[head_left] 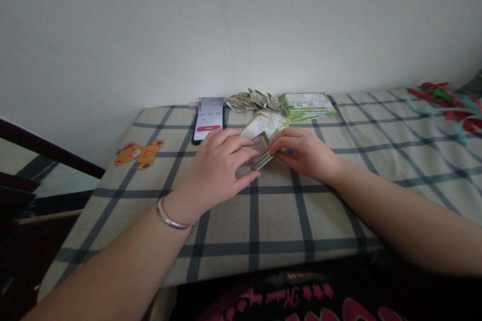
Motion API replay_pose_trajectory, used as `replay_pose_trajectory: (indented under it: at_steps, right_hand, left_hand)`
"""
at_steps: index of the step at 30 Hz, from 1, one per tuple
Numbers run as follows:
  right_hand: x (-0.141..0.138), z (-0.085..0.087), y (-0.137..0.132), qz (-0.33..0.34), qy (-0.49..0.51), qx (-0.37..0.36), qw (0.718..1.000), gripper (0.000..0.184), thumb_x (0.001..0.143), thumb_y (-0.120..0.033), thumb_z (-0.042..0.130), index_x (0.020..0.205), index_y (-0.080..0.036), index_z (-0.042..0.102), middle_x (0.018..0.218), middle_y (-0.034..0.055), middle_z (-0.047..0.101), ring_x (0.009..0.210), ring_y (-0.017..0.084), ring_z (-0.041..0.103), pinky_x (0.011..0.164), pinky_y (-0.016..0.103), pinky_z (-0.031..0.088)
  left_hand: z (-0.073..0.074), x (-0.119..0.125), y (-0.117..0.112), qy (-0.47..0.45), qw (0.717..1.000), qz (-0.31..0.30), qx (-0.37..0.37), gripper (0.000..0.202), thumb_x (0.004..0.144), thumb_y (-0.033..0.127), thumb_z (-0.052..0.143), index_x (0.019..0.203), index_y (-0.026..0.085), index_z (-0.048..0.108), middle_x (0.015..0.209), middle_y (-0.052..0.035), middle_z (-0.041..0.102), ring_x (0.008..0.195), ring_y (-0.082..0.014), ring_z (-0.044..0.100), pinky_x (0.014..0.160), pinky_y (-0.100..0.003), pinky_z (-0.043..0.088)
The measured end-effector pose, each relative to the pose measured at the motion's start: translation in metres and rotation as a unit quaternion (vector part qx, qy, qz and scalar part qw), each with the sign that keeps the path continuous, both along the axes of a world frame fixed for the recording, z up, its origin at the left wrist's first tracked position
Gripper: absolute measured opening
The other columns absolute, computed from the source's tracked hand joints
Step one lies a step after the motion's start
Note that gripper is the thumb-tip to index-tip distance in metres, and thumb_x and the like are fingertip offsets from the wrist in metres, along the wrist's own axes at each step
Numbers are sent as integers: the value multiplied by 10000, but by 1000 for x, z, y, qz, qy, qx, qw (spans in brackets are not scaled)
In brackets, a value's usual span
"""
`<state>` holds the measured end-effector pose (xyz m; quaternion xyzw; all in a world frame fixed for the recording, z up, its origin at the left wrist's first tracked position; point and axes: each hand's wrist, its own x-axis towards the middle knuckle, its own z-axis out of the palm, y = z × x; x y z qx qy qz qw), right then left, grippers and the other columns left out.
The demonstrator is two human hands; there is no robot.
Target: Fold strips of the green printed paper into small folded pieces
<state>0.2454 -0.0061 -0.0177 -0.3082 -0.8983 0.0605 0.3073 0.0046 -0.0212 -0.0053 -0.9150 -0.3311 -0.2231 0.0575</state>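
Observation:
My left hand point(222, 164), with a silver bangle point(170, 216) at its wrist, is spread over the left side of a small green-and-white printed card point(260, 143). Its fingers are apart, and the tips reach the card's left edge. At the card's right edge, my right hand point(301, 149) is pinched closed on it between thumb and fingers. Whether the piece is a flat card or a folded carton I cannot tell. More green-and-white printed pieces point(276, 119) lie just behind it on the tablecloth.
A phone point(209, 123) showing a timer lies behind my left hand. Several crumpled green sachets point(252, 99) sit along the wall beside a stack of green printed cartons point(309, 104). A bear cutout point(139, 154) is at left; red and teal ribbons point(448, 103) lie far right.

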Motion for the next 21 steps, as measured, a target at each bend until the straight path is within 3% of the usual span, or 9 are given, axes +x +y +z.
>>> replay_pose_trajectory:
  at_steps: [5,9,16,21]
  right_hand:
    - [4,0,4,28,24,-37,999,174,820,-67,552,863,-190,667,916,59,664,862,177,619,777,314,500]
    - [7,-1,8,34,17,-60,998,185,815,-61,553,865,-196,669,940,58,666,884,175,624,806,318,506]
    - [8,-2,11,-29,-31,-88,995,190,771,-26,559,791,-190,652,860,40,675,850,182,620,802,322,494]
    - [6,-1,7,-24,-71,-55,996,235,768,-22,537,849,-198,670,931,49,689,930,202,615,869,350,473]
  left_hand:
    - [-4,0,1,30,999,24,-6,255,803,362,695,1028,244,719,1250,-60,626,1304,-336,411,1107,-568,321]
    - [-7,-1,1,51,998,33,6,217,820,282,673,1020,223,731,1307,-83,589,1333,-339,377,1100,-546,350]
    - [-5,-2,2,57,997,46,25,174,802,251,697,963,285,754,1349,-51,565,1324,-346,381,1116,-621,268]
    - [-7,-2,3,56,997,41,21,180,806,264,691,979,263,741,1210,-34,661,1288,-329,428,1134,-619,236]
